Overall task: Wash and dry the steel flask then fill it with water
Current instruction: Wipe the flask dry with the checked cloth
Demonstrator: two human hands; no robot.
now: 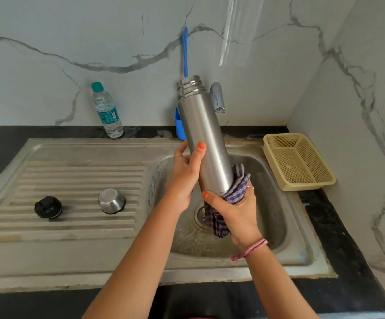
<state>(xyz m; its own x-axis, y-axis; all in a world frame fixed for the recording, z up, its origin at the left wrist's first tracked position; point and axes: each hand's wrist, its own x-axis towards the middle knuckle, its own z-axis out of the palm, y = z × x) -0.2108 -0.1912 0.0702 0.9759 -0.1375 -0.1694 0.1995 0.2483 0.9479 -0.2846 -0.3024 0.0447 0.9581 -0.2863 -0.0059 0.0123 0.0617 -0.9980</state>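
Both of my hands are on the steel flask (206,137), which tilts over the sink basin (269,217) with its threaded, uncapped mouth pointing far and slightly left. My left hand (184,173) wraps the lower body, thumb laid up its near side. My right hand (237,212) cups the flask's base through a purple checked cloth (235,189), fingers curled around it. Left on the drainboard (71,171) sit the black stopper (47,207) and steel cup lid (111,201).
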